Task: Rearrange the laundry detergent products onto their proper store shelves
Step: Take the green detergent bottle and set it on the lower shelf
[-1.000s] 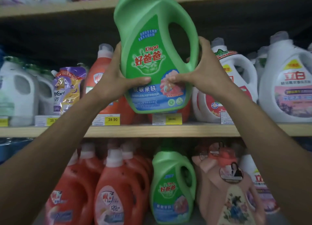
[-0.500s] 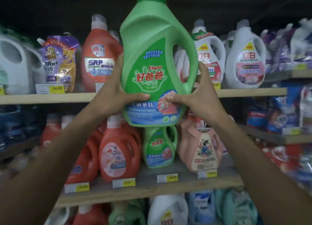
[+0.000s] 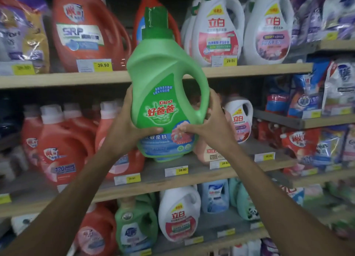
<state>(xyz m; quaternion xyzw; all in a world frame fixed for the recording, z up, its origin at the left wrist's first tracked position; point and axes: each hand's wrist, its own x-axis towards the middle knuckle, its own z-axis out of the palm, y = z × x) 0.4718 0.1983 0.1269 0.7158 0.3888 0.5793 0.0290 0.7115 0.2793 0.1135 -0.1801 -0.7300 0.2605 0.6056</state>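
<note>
A large green Kispa detergent bottle (image 3: pixel 163 86) with a dark green cap is held upright in front of the shelves. My left hand (image 3: pixel 126 127) grips its lower left side and my right hand (image 3: pixel 209 127) grips its lower right side below the handle. The bottle's base hangs just above the middle shelf (image 3: pixel 192 177), over a gap between the orange bottles (image 3: pixel 63 150) on the left and a peach bottle (image 3: pixel 209 152) on the right. The smaller green bottle seen earlier on that shelf is hidden behind the held one.
The upper shelf (image 3: pixel 249 69) carries orange SRP bottles (image 3: pixel 82 29) and white bottles (image 3: pixel 217 31). A small white bottle (image 3: pixel 240 117) stands on the middle shelf's right. Bagged products (image 3: pixel 317 94) fill the right-hand shelves. The lower shelf holds green (image 3: pixel 134 227) and white bottles (image 3: pixel 178 215).
The green bottle has come down from the upper shelf level to the middle shelf, still held in both hands. The view has tilted downward, showing a lower shelf.
</note>
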